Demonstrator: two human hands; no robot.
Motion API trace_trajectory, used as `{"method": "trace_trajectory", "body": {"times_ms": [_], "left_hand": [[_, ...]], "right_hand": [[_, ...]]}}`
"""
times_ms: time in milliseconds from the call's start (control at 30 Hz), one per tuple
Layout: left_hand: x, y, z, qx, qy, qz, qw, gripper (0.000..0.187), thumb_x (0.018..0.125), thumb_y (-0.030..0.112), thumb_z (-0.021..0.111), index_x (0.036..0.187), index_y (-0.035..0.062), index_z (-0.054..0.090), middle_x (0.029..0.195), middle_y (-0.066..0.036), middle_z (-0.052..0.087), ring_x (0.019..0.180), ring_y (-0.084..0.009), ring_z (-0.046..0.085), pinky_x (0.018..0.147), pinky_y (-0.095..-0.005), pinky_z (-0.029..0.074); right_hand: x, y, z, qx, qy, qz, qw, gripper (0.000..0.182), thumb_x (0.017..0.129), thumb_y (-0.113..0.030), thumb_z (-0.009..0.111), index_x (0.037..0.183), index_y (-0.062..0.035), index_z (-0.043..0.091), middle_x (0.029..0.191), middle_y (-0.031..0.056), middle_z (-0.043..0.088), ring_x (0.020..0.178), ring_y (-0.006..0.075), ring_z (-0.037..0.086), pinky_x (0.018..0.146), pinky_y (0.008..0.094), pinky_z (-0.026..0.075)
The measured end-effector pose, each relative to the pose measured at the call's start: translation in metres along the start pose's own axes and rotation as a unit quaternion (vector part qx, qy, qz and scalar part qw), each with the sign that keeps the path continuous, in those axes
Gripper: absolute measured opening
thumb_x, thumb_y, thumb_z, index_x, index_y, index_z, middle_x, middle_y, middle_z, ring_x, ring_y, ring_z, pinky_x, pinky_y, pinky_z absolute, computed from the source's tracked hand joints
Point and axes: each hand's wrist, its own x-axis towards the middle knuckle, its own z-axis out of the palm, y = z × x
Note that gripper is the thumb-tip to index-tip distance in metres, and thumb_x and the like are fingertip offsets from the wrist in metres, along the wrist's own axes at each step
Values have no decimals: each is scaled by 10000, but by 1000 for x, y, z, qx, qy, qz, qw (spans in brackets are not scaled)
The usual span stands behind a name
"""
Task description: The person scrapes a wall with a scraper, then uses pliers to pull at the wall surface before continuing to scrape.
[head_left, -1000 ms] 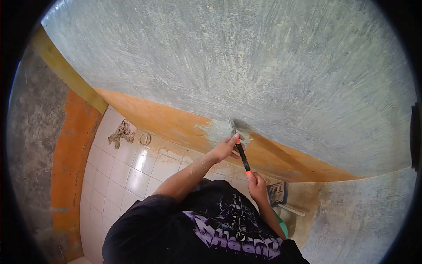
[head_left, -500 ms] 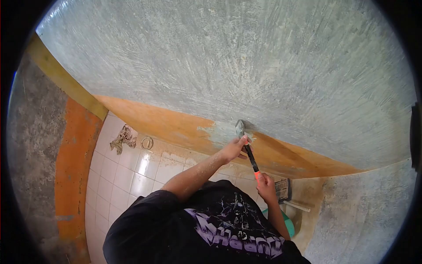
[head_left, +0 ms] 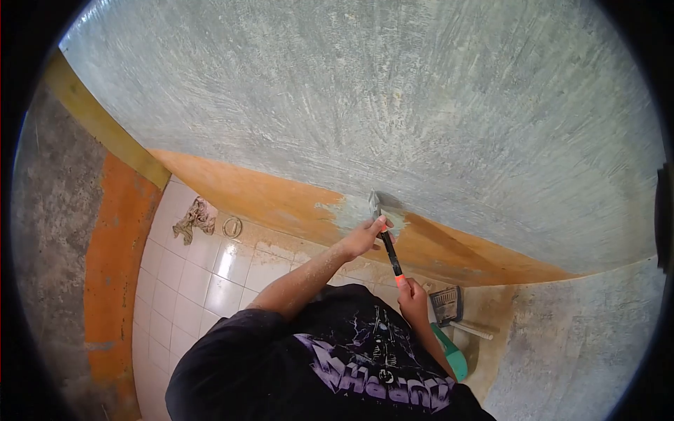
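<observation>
A long-handled scraper (head_left: pixel 390 254) with a black and orange shaft slants up to the wall in front of me. My left hand (head_left: pixel 363 237) is closed round the shaft just below the metal head. Lower down, my right hand (head_left: pixel 412 293) grips the handle near its orange end. The scraper's head lies against or very close to a bare, pale grey patch (head_left: pixel 351 215) in the wall's orange band (head_left: pixel 281 194); exact contact cannot be made out. Above that band the wall (head_left: pixel 393 98) is rough grey. Pale dust clings to my left forearm.
On the white tiled floor (head_left: pixel 179 281) lie a crumpled rag (head_left: pixel 196 219) and a ring-shaped object (head_left: pixel 232 227). Debris runs along the wall's foot. At the right are a dark slotted object (head_left: pixel 446 306), a pale stick (head_left: pixel 472 330) and a green object (head_left: pixel 455 356).
The scraper's head has shifted slightly left along the wall. Both my hands have moved left with it, the right one more noticeably, and their grip is unchanged.
</observation>
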Motion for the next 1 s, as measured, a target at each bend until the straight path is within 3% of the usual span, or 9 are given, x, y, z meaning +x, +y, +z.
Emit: {"method": "trace_trajectory", "body": {"times_ms": [133,233,433,533,733,1000], "left_hand": [[3,-2,11,-17,12,-2,1000,522,1050,532,308,1215,98,548,1082,-101,677,1088,-219,614,889,-443,504],[0,-2,-2,36,-17,11,999,531,1046,544,313,1229,99,539,1086,-104,675,1096,-220,610,896,-457,504],[4,-3,15,-8,-5,-10,1000,539,1039,560,322,1237,104,531,1082,-101,667,1118,-215,598,895,-454,503],[0,-1,16,-34,27,-5,999,531,1038,561,331,1240,110,525,1092,-93,666,1125,-209,595,899,-460,498],[5,-5,8,-12,-4,-10,1000,532,1033,571,334,1244,119,521,1106,-100,677,1130,-212,592,922,-483,482],[4,-2,5,-12,8,-8,1000,528,1034,563,344,1255,122,530,1094,-105,672,1127,-224,593,927,-481,483]], "right_hand": [[5,6,-17,58,-24,33,997,374,1000,-361,560,882,-16,640,592,-12,494,530,72,455,497,283,369],[4,13,0,-63,32,-36,997,364,1001,-350,559,855,-24,628,582,-19,483,526,67,453,491,280,370],[-2,1,-20,63,-26,74,995,364,995,-357,569,889,-17,644,581,-7,496,526,74,467,493,280,372],[4,-6,-20,9,-17,39,999,364,994,-357,571,894,-14,646,587,-6,506,527,77,474,499,277,379],[3,-1,-16,9,-12,19,1000,363,1018,-346,532,801,-57,563,580,-40,462,486,52,424,454,249,329],[12,-3,-16,18,-30,13,999,353,1013,-343,537,807,-58,571,584,-42,461,494,52,428,460,249,332]]}}
